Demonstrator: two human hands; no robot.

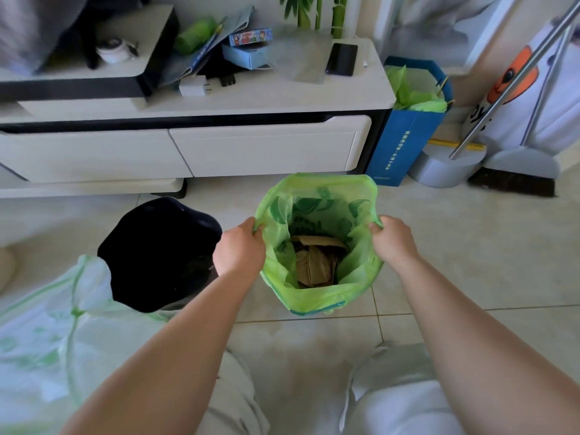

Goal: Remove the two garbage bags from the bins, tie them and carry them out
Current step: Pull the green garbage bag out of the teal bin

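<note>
A green garbage bag (317, 296) stands open on the tiled floor in the middle of the view, with crumpled brown paper (315, 262) at its bottom. My left hand (240, 248) grips its left rim and my right hand (392, 238) grips its right rim, holding the mouth wide. To the left of it stands a dark bin (160, 252) with a black inside; whether it holds a bag I cannot tell. A blue bin (405, 142) lined with a second green bag (417, 95) stands by the cabinet's right end.
A low white TV cabinet (219, 142) runs across the back, with a phone (342, 59), boxes and papers on top. A broom (514, 180) and dustpan (445, 167) lean at the right. A pale green-patterned cloth (40, 356) lies at the lower left. My knees are at the bottom.
</note>
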